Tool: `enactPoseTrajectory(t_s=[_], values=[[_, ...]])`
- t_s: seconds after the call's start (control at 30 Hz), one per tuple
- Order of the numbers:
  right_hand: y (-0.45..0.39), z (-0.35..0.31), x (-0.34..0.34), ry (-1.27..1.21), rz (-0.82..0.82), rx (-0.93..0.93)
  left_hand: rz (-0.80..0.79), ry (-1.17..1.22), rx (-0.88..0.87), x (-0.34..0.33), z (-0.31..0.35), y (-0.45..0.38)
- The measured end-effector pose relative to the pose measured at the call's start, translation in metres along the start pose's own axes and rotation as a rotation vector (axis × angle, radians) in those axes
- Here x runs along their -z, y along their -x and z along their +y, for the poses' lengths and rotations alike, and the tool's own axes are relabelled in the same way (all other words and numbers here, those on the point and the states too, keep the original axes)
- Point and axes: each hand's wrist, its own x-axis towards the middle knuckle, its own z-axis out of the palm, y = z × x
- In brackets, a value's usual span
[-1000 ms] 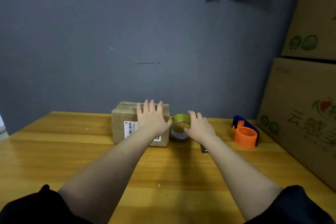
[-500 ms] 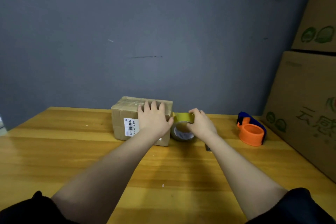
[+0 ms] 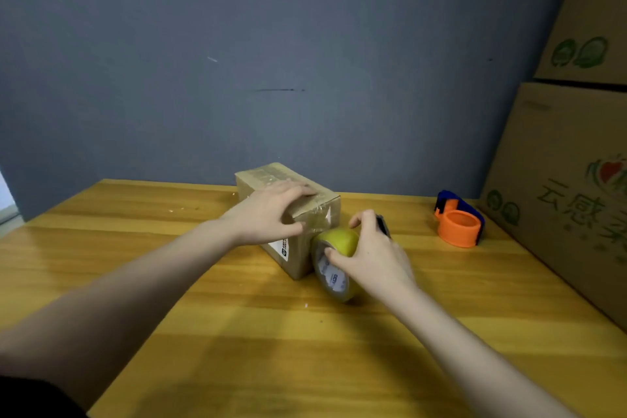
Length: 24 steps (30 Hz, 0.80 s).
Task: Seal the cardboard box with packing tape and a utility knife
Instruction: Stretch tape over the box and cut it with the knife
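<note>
Head view: small cardboard box [image 3: 298, 214] sitting mid-frame on the wooden table [image 3: 237, 332], turned at an angle, shiny tape already across the top. Left hand [image 3: 268, 214] draped over the box's near top edge, fingers fairly straight and pressing down, thumb on the side face. Right hand [image 3: 369, 258] just right of centre, wrapped around the yellow tape roll [image 3: 334, 265], which stands on edge touching the box's near corner. Something dark poking out behind the right hand, too hidden to identify. Orange and blue tape dispenser [image 3: 459, 224] well off to the right, near the big stacked cartons [image 3: 570, 180] at the right edge.
</note>
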Motion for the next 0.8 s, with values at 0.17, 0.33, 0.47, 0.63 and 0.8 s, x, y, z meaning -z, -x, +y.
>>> enactPoseTrajectory(t_s=[0.17, 0.33, 0.47, 0.63, 0.8], values=[[0.021, -0.017, -0.007, -0.133, -0.046, -0.005, -0.01, 0.139, -0.036, 0.002, -0.001, 0.005], [0.032, -0.022, -0.018, -0.304, -0.082, 0.0, 0.021, 0.424, 0.143, -0.011, -0.003, 0.003], [0.038, -0.023, -0.025, -0.42, -0.085, -0.005, 0.19, 0.716, 0.191, -0.018, 0.001, -0.008], [0.045, -0.023, -0.035, -0.519, -0.092, 0.013, 0.225, 0.832, 0.207, -0.018, 0.005, -0.015], [0.048, -0.025, -0.047, -0.566, -0.054, 0.052, 0.284, 0.882, 0.225, -0.024, 0.0, -0.016]])
